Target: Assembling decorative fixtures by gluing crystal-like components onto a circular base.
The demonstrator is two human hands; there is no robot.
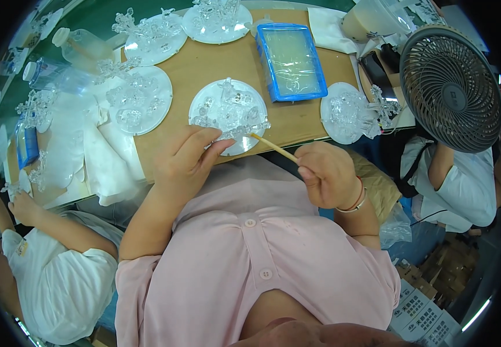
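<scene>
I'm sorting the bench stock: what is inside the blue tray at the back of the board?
The blue tray holds a pale, glossy, see-through layer, like clear film or liquid, over a light bottom. No separate pieces show in it. Glare hides whether anything lies beneath that layer.

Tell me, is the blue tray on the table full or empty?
Nearly empty: the blue tray shows only a pale, glossy bottom; nothing stands in it.

At twelve o'clock, a blue rectangular tray [291, 61] lined with clear film, flat on the brown tabletop [204, 69]. At two o'clock, a round dark desk fan [452, 89] with a wire grille. At ten o'clock, clear plastic bottles [79, 46] with white caps, beside white cloths [97, 153] and round white discs [140, 99] carrying clear crystal pieces.
</scene>
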